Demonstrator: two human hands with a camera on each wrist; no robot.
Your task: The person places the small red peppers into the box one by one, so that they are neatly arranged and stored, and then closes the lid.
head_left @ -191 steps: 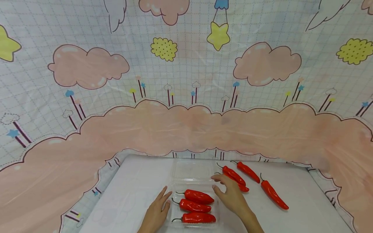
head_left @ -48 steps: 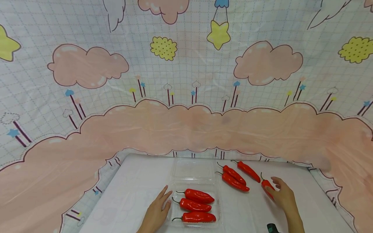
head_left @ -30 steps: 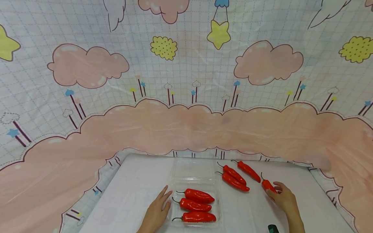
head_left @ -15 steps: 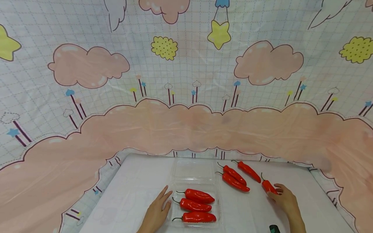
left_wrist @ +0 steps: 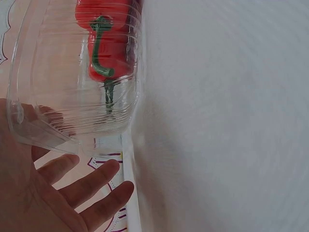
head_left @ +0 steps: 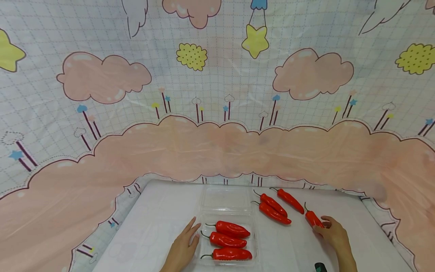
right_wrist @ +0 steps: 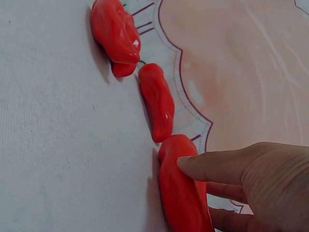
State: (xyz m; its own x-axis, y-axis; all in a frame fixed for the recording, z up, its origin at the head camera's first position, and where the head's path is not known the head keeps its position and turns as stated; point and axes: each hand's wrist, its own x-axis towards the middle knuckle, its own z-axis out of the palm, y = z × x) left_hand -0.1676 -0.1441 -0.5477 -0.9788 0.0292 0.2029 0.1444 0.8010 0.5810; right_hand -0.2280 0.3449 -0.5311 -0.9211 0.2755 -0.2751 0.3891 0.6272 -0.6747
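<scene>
In the head view my right hand [head_left: 334,235] pinches a red chili pepper [head_left: 312,217] lying at the right of the table. Up close in the right wrist view, the thumb [right_wrist: 193,166] presses one side of that pepper [right_wrist: 178,188], with fingers along the far side. My left hand [head_left: 181,245] stays beside the left edge of an open clear plastic box [head_left: 255,241], fingers spread and fairly straight. The left wrist view has that hand [left_wrist: 29,188] at the box wall [left_wrist: 48,63]. Three red peppers [head_left: 227,239] with green stems lie crosswise in the box, one behind another.
The box's clear lid [head_left: 225,198] lies folded back behind it. Two touching peppers [head_left: 272,213] and a separate pepper [head_left: 290,200] rest on the white table [head_left: 153,219]. A small dark object [head_left: 320,267] shows near my right wrist. A patterned cloth [head_left: 217,147] hangs behind.
My right hand has left the box's right edge and moved right to the lone pepper. Over the last second it has shifted slightly down along it. The left hand and boxed peppers have not moved.
</scene>
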